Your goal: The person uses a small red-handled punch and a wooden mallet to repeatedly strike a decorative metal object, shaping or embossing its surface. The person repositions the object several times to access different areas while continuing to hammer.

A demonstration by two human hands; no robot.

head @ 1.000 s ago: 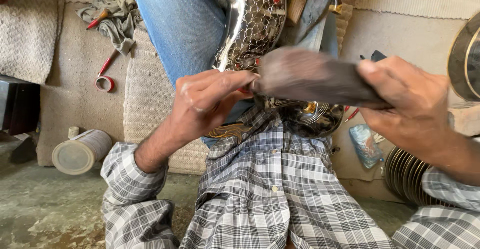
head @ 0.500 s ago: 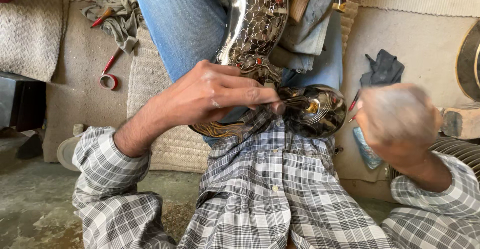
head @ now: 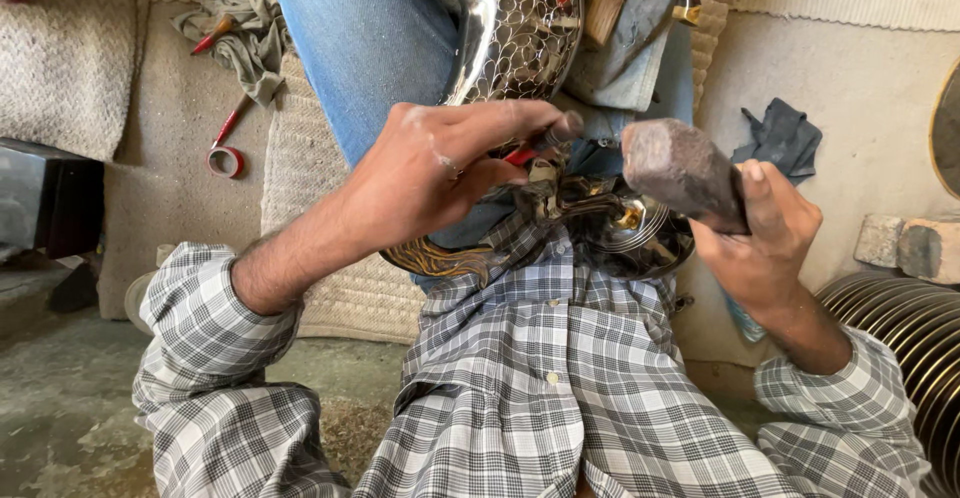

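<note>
Nearby, a red tape roll is lying; a red-handled chisel is being pinched by the left hand, a dark wooden block gripped by the right hand, over ornate engraved metalwork.

Left hand reaches forward with fingers pinched together; right hand is raised, fingers curled in a tight grip.

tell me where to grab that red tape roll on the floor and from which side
Grip the red tape roll across its outer rim from above, one finger in the open centre. It appears to lie flat on the beige mat, with the red-handled tool just beyond it, so come in from the near side.
</note>
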